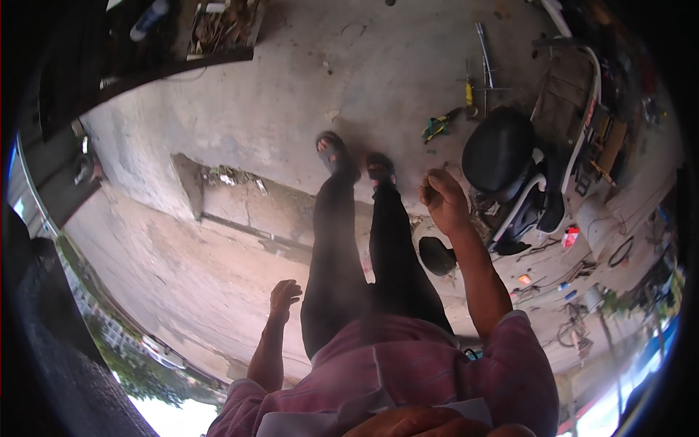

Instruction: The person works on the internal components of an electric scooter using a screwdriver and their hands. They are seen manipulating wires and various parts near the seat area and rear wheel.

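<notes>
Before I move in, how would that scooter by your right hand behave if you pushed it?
The scooter would probably feel heavy for a one-handed shove: it has a wide black seat and full white body panels. It may roll rather than slide if its wheels, unseen here, are free. The right hand is beside it, closed, apparently not touching it.

My right hand (444, 200) is raised, fingers curled closed, near the black scooter seat (499, 149); my left hand (284, 295) hangs loosely curled beside my leg over the concrete floor (378, 65).

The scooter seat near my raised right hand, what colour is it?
Black: the rounded padded scooter seat, beside the right hand, shows best in the head view.
</notes>
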Tool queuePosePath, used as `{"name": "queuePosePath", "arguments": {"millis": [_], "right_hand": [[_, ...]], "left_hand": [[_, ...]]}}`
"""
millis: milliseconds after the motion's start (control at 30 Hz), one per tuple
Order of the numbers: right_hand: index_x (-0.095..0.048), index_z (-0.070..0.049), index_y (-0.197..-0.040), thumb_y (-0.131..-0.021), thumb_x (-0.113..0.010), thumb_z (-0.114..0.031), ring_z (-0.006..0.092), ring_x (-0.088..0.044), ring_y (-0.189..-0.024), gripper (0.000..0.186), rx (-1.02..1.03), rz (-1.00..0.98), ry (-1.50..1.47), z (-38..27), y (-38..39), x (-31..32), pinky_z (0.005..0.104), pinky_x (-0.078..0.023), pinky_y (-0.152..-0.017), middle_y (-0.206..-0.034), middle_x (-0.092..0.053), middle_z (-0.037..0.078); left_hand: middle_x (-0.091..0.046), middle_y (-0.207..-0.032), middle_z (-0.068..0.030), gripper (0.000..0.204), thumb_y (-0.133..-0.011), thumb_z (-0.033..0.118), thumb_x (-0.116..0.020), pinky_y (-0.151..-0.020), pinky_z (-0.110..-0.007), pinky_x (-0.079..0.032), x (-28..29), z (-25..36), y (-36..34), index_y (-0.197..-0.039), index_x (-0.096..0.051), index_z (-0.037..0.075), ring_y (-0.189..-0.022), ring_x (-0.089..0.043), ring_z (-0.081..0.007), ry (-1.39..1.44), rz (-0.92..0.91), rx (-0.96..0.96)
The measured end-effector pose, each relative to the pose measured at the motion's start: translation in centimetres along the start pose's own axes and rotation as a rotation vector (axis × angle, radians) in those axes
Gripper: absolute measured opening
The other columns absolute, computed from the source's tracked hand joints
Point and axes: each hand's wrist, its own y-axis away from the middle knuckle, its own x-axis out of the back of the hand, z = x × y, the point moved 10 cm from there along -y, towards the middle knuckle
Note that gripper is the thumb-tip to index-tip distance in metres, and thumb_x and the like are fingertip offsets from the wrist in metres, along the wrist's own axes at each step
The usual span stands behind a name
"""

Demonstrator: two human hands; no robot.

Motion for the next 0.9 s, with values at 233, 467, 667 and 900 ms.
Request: {"name": "queuePosePath", "arguments": {"millis": [233,467,667,900], "right_hand": [[-0.063,-0.002,-0.118,-0.101,-0.062,-0.012,0.0198,-0.060,-0.078,0.020,0.204,0.169,-0.205,-7.3,1.5,0.2,0.0335,-0.047,-0.069,-0.094,-0.064,0.008],[-0.063,-0.004,-0.109,-0.100,-0.063,-0.014,0.0179,-0.056,-0.076,0.014,0.367,0.274,-0.351,-11.0,2.1,-0.5,0.0312,-0.044,-0.069,-0.087,-0.062,0.007],[-0.064,-0.007,-0.102,-0.097,-0.064,-0.003,0.0154,-0.052,-0.072,0.006,0.463,0.319,-0.615,-12.5,2.4,-1.6,0.0297,-0.041,-0.067,-0.085,-0.058,0.002],[-0.061,-0.009,-0.097,-0.098,-0.063,-0.003,0.0143,-0.053,-0.072,0.006,0.530,0.350,-0.739,-12.7,4.3,3.2,0.0294,-0.043,-0.069,-0.085,-0.058,0.001]], "left_hand": [[-0.072,-0.098,-0.0083,0.031,-0.098,0.032,-0.066,-0.073,-0.034,-0.057,-4.4,19.3,-4.9,-0.117,-0.065,0.007,-0.088,-0.071,-0.0200,-0.280,-0.171,-0.108],[-0.074,-0.097,-0.0059,0.024,-0.099,0.021,-0.058,-0.067,-0.030,-0.055,-11.6,41.6,-8.8,-0.117,-0.067,0.008,-0.088,-0.072,-0.0173,-0.551,-0.263,-0.233],[-0.074,-0.098,-0.0066,0.030,-0.100,0.035,-0.064,-0.075,-0.035,-0.054,-18.2,59.5,-4.7,-0.117,-0.067,0.010,-0.087,-0.072,-0.0194,-0.736,-0.295,-0.491],[-0.072,-0.095,-0.0035,0.024,-0.102,0.029,-0.063,-0.069,-0.029,-0.056,-42.8,68.0,-0.5,-0.111,-0.067,0.007,-0.083,-0.069,-0.0138,-1.063,-0.303,-0.838]]}}
